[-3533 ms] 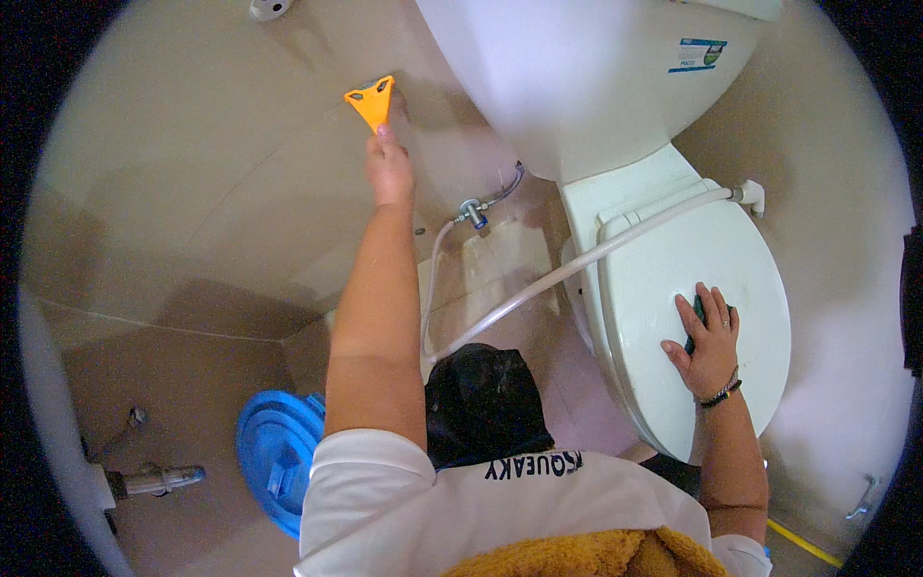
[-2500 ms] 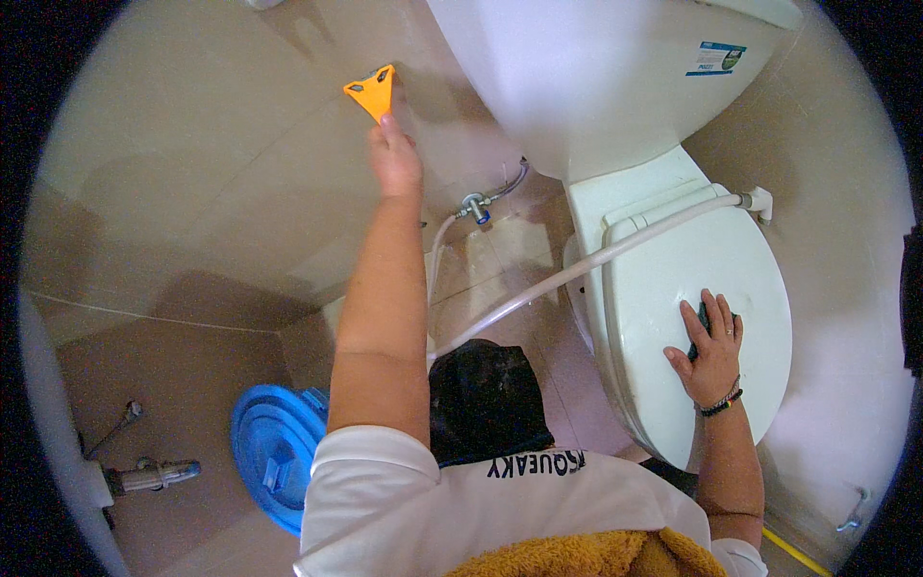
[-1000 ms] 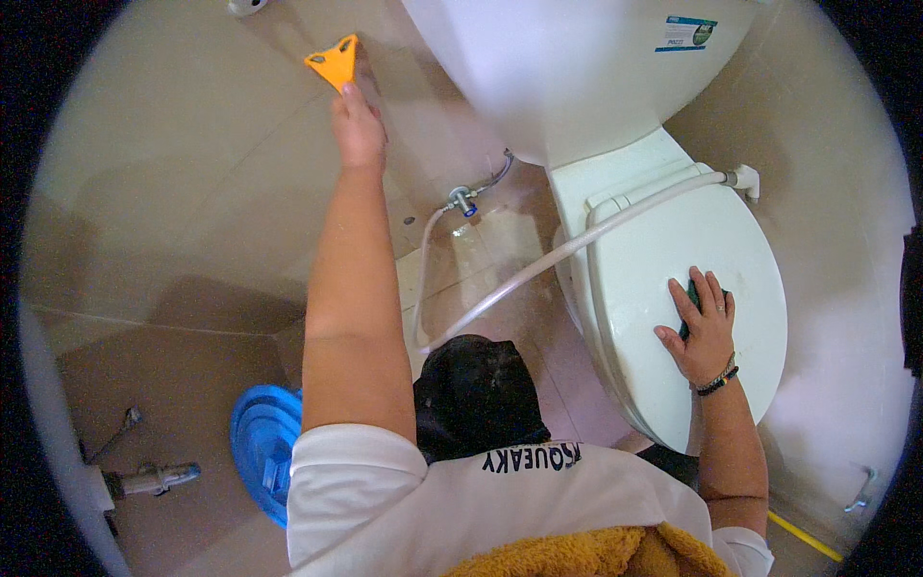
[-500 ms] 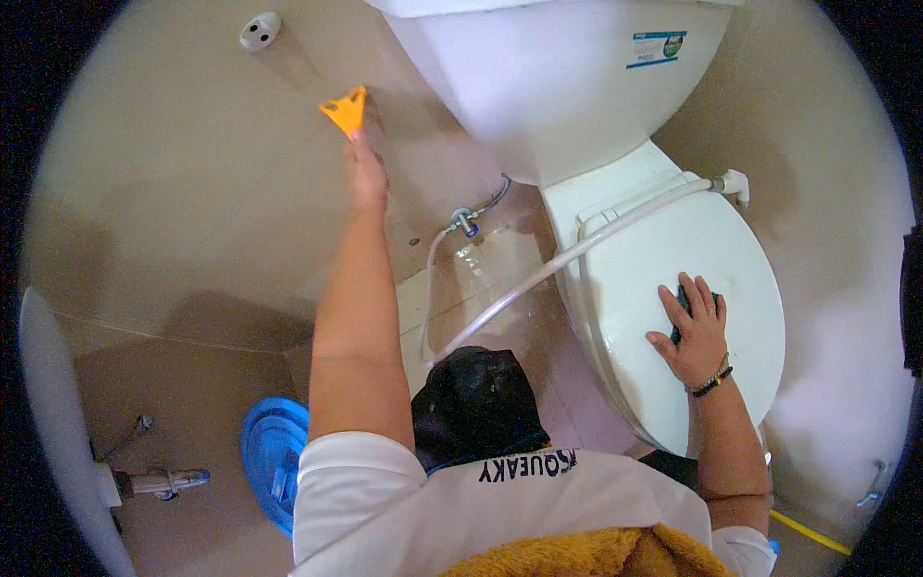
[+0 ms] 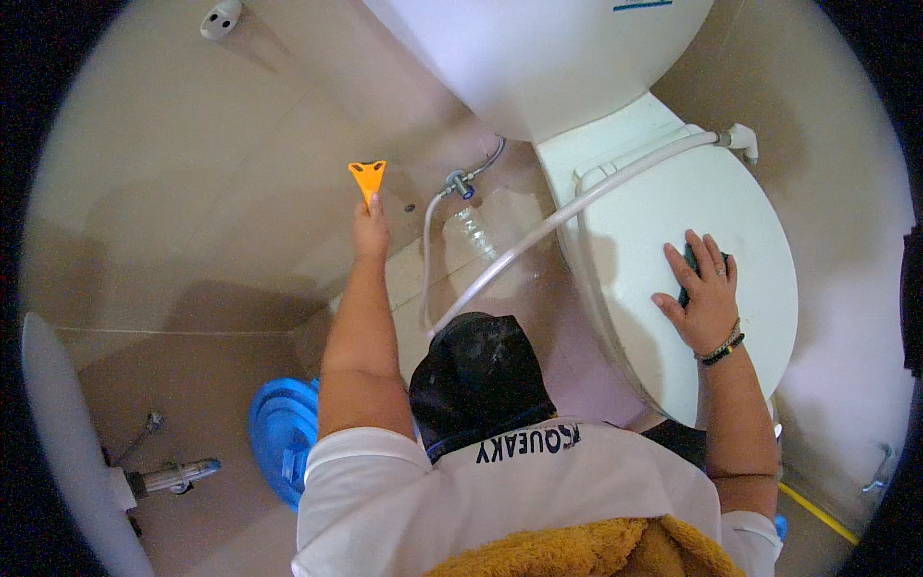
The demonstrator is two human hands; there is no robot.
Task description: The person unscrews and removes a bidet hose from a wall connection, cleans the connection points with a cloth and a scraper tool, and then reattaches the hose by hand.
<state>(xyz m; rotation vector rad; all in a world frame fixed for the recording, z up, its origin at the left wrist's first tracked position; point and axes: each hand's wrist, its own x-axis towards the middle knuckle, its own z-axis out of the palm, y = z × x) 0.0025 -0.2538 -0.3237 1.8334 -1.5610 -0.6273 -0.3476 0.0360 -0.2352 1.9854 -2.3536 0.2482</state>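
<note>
1 orange scraper [image 5: 366,178], gripped in the left hand [image 5: 370,229], blade end against the beige wall tile [image 5: 192,192]. 1 dark cloth [image 5: 694,264], mostly hidden under the right hand [image 5: 704,293], which presses flat with fingers spread on 1 closed white toilet lid [image 5: 673,212]. 1 white hose [image 5: 538,236]. 1 blue basin [image 5: 281,438] on the floor. 1 blue rectangular label [image 5: 642,5] on the cistern [image 5: 538,48], at the top edge of the view.
</note>
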